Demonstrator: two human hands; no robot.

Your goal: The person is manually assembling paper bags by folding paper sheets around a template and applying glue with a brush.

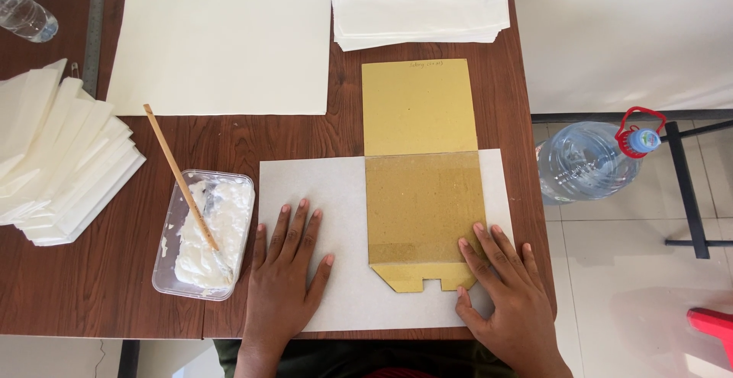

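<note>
A grey sheet of card [328, 187] lies flat near the front edge of the brown wooden table [76, 286]. A yellow-brown cardboard template [420, 172] with a notched lower end lies across its right half and reaches past its far edge. My left hand [286, 267] rests flat, palm down, on the left half of the grey sheet. My right hand [504, 290] presses flat on the sheet's lower right corner, fingers touching the template's lower right edge. Neither hand holds anything.
A clear plastic tub of white paste [205, 233] with a wooden stick [179, 176] sits left of the sheet. Folded white papers [57, 156] are stacked at left, white sheets [221, 46] and a white stack [420, 4] at the back. A large water bottle [588, 160] stands on the floor at right.
</note>
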